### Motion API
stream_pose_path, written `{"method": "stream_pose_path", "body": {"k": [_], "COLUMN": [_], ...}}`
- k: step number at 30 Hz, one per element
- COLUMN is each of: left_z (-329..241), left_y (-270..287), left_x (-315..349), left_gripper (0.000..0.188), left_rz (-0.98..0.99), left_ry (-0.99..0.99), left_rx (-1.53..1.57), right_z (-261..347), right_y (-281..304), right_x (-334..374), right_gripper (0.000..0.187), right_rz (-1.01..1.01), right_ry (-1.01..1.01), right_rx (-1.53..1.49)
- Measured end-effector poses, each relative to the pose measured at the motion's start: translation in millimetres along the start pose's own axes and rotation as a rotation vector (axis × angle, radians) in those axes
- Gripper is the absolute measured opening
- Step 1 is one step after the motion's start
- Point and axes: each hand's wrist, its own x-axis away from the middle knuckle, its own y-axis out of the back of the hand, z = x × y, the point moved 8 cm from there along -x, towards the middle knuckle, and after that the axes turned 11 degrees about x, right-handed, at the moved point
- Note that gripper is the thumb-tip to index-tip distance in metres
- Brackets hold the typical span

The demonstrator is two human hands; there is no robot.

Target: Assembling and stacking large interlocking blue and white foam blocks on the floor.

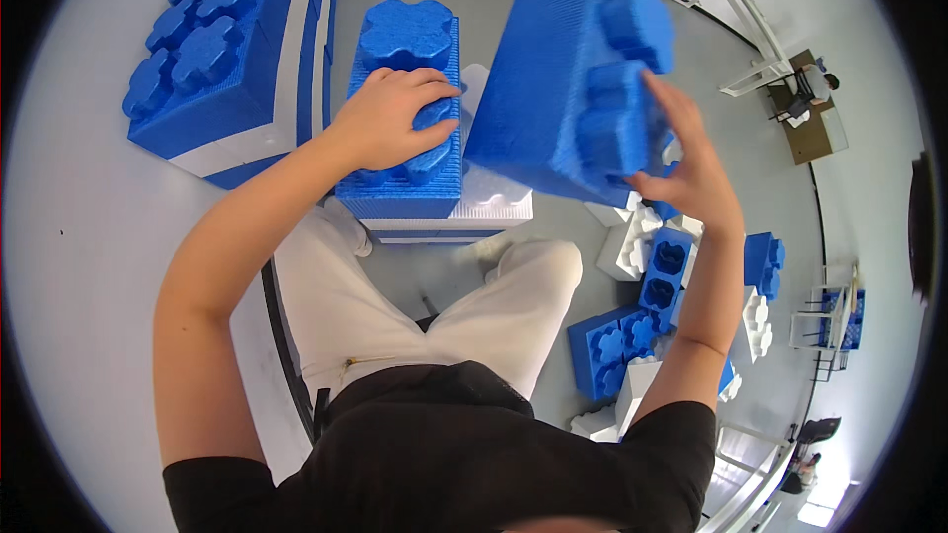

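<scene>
My right hand (694,173) grips a large blue building block (538,69) by its studded side, thumb and fingers spread over the flower-shaped studs. That block is in the air, tilted, studs facing right. My left hand (390,118) lies on top of another blue block (405,32), fingers apart over its studs. This second block sits on a low stack, over a white block (502,192) whose right part shows beside it. The held block's lower left edge overlaps the stack in view; I cannot tell whether they touch.
A taller stack of blue and white blocks (257,79) stands at the far left, against a white wall (89,266). To my right, several loose blue blocks (597,355) and white blocks (622,247) are heaped on the grey floor. A white frame (741,15) and two people are farther right.
</scene>
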Motion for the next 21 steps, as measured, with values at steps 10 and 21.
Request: {"method": "stream_pose_path", "body": {"k": [10,21], "left_z": [5.2,3.7], "left_y": [-0.2,5.2], "left_x": [3.2,4.3], "left_gripper": [0.043,0.042], "left_rz": [-0.037,-0.052], "left_ry": [0.011,0.004], "left_rx": [0.022,0.064], "right_z": [54.5,62.6], "right_y": [-80.6,-82.8], "right_x": [-30.7,-41.2], "right_gripper": [0.095,0.098], "right_rz": [0.438,0.524], "right_ry": [0.136,0.175], "right_rx": [0.067,0.016]}}
